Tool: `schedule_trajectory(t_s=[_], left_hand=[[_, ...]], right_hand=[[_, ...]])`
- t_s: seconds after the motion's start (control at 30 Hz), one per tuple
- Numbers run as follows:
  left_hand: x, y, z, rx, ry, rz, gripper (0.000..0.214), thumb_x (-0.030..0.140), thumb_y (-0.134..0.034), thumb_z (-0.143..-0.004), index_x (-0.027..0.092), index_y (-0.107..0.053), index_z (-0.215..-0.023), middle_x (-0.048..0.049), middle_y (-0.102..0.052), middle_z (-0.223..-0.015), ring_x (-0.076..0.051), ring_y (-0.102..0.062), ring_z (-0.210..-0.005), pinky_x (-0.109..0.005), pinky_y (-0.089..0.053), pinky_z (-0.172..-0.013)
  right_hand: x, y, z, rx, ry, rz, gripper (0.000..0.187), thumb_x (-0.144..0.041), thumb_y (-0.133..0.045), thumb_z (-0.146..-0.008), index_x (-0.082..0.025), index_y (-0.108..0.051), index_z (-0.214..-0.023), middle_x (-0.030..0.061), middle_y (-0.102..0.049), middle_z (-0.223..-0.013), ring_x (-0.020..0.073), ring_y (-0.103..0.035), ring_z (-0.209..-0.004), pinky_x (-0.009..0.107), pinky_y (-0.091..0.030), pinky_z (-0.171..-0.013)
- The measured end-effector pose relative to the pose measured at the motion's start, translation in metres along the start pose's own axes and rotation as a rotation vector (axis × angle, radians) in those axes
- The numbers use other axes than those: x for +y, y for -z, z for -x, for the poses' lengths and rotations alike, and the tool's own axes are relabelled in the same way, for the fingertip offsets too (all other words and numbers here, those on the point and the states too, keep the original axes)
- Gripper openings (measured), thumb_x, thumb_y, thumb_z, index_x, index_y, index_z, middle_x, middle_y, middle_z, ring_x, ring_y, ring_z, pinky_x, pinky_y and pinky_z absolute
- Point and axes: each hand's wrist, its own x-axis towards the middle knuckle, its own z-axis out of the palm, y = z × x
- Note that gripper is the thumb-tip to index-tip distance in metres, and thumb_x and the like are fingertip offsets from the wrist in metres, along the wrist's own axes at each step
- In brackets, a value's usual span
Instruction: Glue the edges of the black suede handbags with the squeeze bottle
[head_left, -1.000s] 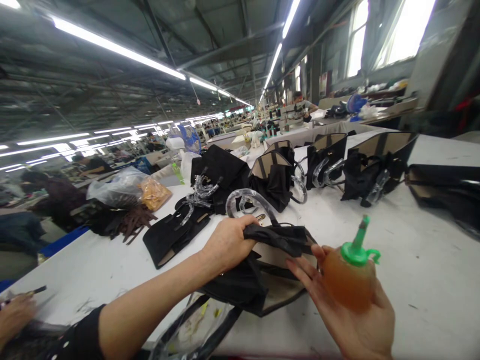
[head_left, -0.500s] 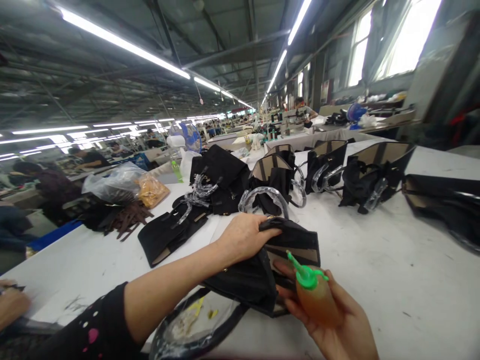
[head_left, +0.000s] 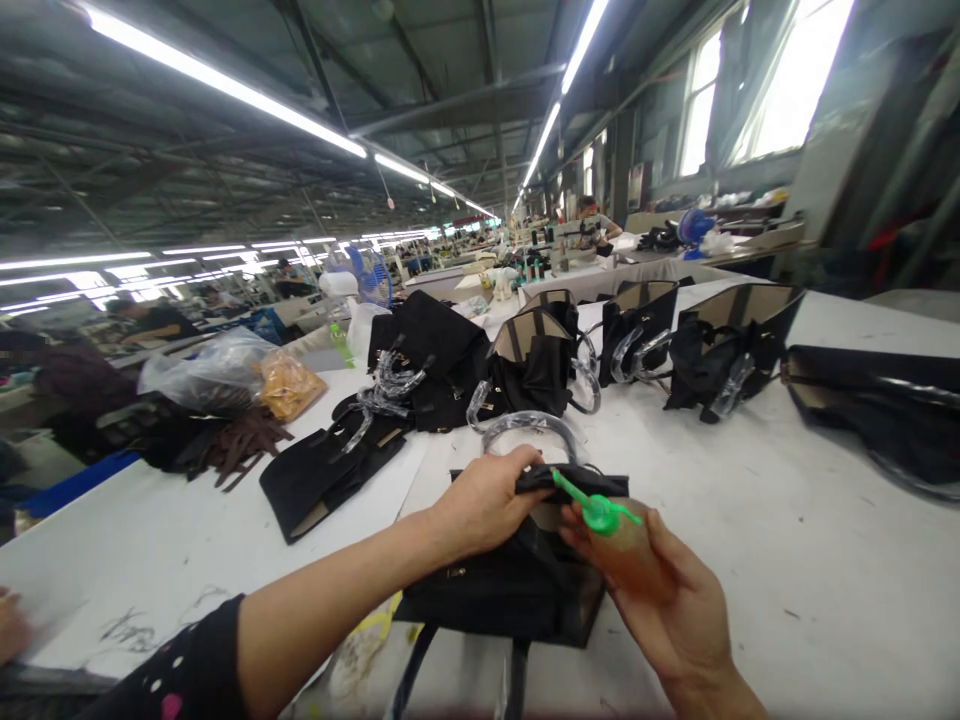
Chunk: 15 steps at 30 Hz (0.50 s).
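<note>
A black handbag [head_left: 517, 590] lies in front of me on the white table, its front handle hanging toward me and its plastic-wrapped rear handle [head_left: 532, 425] standing beyond. My left hand [head_left: 487, 500] grips the bag's far upper edge between thumb and fingers. In my right hand [head_left: 682, 600] is a squeeze bottle [head_left: 634, 555] of amber liquid with a green cap and spout. The bottle is tilted, and its spout tip comes close to the bag edge by my left fingers. Whether the tip touches the edge I cannot tell.
Several black handbags [head_left: 532, 360] with wrapped handles stand across the back of the table [head_left: 750, 560]. Another black bag [head_left: 877, 400] lies at the right. Brown strips [head_left: 244, 450] and plastic bags [head_left: 210, 370] lie at the left. Another person's hand [head_left: 11, 625] shows at the left edge.
The bag has turned and tipped so its front panel faces me and its opening looks narrower. My right hand and the bottle have moved up, bringing the spout nearer the left hand.
</note>
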Motion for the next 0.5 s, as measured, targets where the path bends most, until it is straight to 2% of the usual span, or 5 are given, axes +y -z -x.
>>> schedule_trajectory(t_s=[0.1,0.17,0.37,0.5], left_hand=[[-0.003,0.003,-0.004,0.078,0.071,0.018,0.015,0.037,-0.057,-0.090,0.022,-0.060,-0.087,-0.0008,-0.065,-0.076,-0.020,-0.061,-0.075,-0.027,-0.040,-0.066],[-0.004,0.004,-0.007,0.086,0.085,0.034,0.016,0.037,-0.058,-0.088,0.022,-0.060,-0.086,0.0002,-0.063,-0.074,-0.019,-0.058,-0.073,-0.026,-0.039,-0.065],[0.005,-0.002,-0.011,0.029,0.128,0.067,0.019,0.040,-0.060,-0.085,0.021,-0.061,-0.081,0.0012,-0.059,-0.069,-0.018,-0.055,-0.068,-0.026,-0.037,-0.060],[0.014,-0.003,-0.014,-0.008,0.133,0.137,0.022,0.042,-0.059,-0.085,0.021,-0.062,-0.080,0.0009,-0.060,-0.071,-0.018,-0.056,-0.072,-0.026,-0.038,-0.061]], right_hand=[[-0.009,0.009,0.004,-0.098,-0.165,-0.016,0.031,-0.037,-0.075,-0.083,-0.013,-0.079,-0.102,0.0183,-0.073,-0.118,0.0315,-0.075,-0.092,0.039,-0.064,-0.074],[-0.012,0.016,0.010,-0.124,-0.263,-0.055,0.032,-0.035,-0.073,-0.084,-0.014,-0.078,-0.108,0.0172,-0.067,-0.131,0.0294,-0.076,-0.092,0.034,-0.064,-0.070],[-0.012,0.029,0.021,-0.064,-0.366,-0.130,0.034,-0.037,-0.073,-0.084,-0.014,-0.078,-0.109,0.0133,-0.071,-0.123,0.0376,-0.063,-0.119,0.042,-0.059,-0.089],[-0.011,0.032,0.005,0.035,-0.373,-0.103,0.031,-0.030,-0.077,-0.080,-0.007,-0.078,-0.101,0.0183,-0.075,-0.113,0.0368,-0.070,-0.109,0.044,-0.057,-0.093]])
